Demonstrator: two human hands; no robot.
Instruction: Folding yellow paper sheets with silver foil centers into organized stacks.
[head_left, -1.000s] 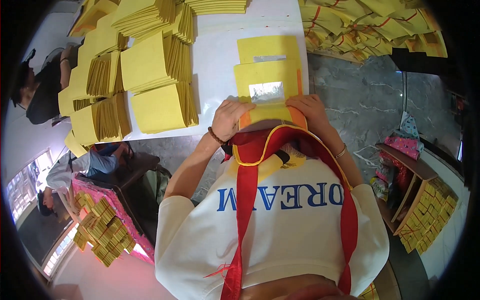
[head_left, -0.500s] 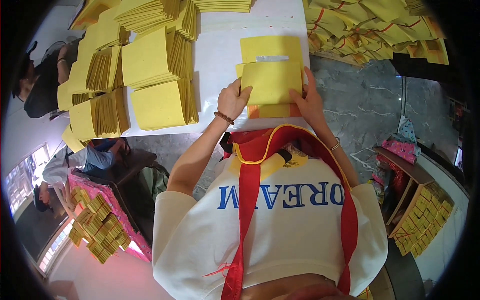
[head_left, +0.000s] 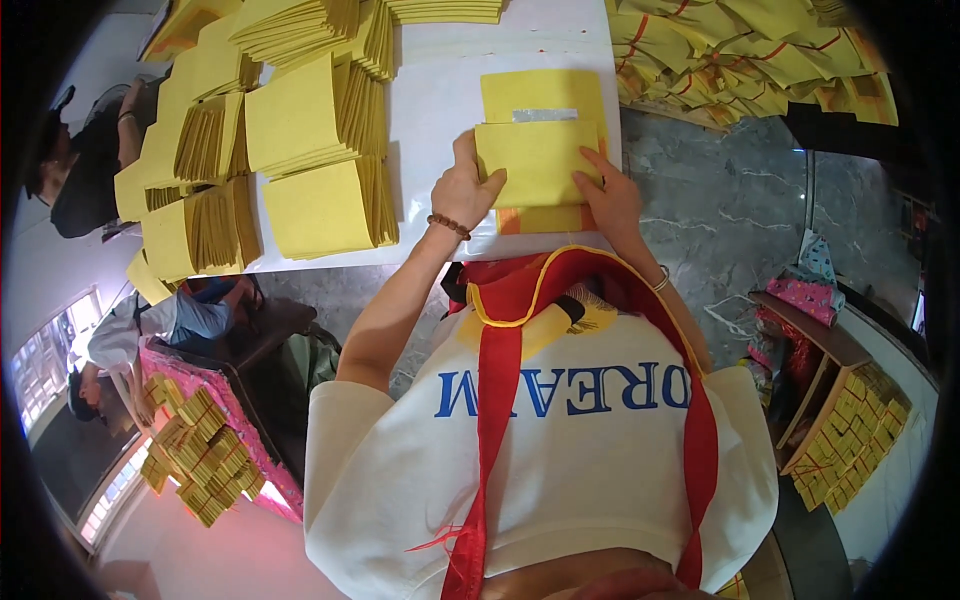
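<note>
In front of me, a folded yellow paper packet (head_left: 530, 165) lies across a larger yellow sheet (head_left: 540, 92) with a silvery patch (head_left: 545, 115) and an orange band near its lower edge. My left hand (head_left: 464, 190) grips the packet's left edge, its thumb at the side and the other fingers partly hidden. On the right, my right hand (head_left: 612, 197) rests on the packet's top face near its right edge. Thumb and index finger are apart there; the remaining fingers are mostly out of sight.
Stacks of folded yellow paper (head_left: 315, 210) fill the left of the white table (head_left: 430, 110). More yellow paper with red strips (head_left: 740, 50) lies beyond its right edge. Two people sit at the left, one near yellow bundles (head_left: 205, 455). A shelf unit (head_left: 815, 350) stands at right.
My right hand has shifted from gripping the packet's right edge to lying on its top face. The packet has moved slightly left. My left hand remains at the left edge.
</note>
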